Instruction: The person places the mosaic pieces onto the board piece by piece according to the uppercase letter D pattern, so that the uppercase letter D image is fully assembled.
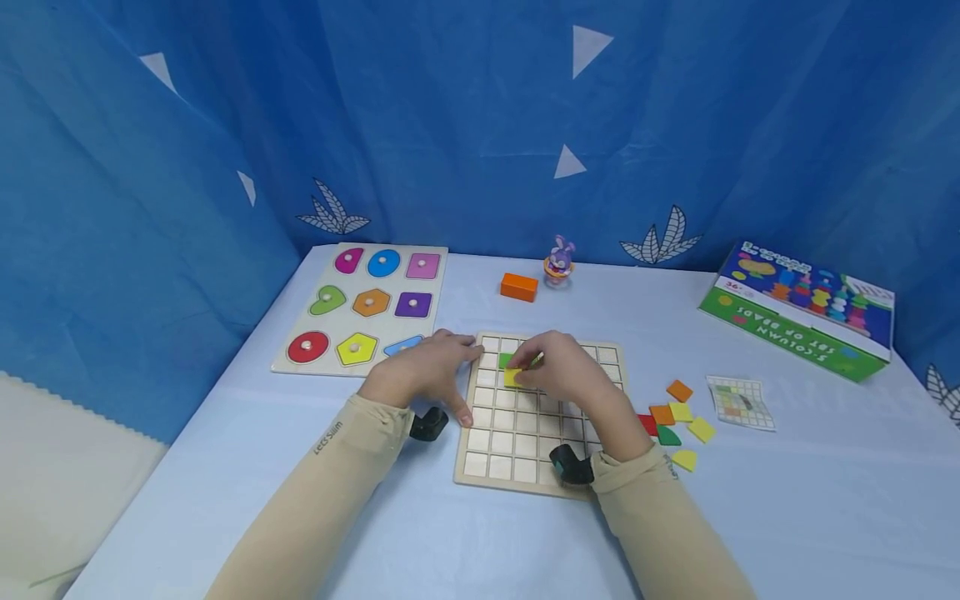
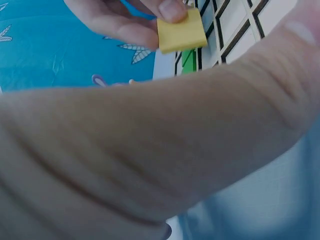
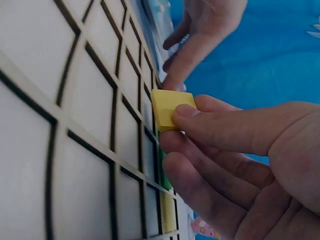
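My right hand (image 1: 562, 371) pinches a yellow square tile (image 3: 172, 107) between thumb and fingers, over the upper left of a wooden grid board (image 1: 480, 462). The tile is tilted and looks raised off the board in the right wrist view. Just beyond it, a green piece (image 1: 506, 360) lies in the grid. A further yellow piece (image 3: 169, 212) sits in the grid in the right wrist view, hidden by the right hand in the head view. My left hand (image 1: 427, 371) spreads its thumb and fingers along the board's left edge, touching it.
Several loose red, orange, yellow and green pieces (image 1: 681, 412) lie right of the board, beside a printed grid card (image 1: 741, 402). A knobbed shape puzzle (image 1: 360, 310) is at the back left. Behind the board stand an orange block (image 1: 519, 287) and rabbit toy (image 1: 558, 260); a toy box (image 1: 802, 308) is far right.
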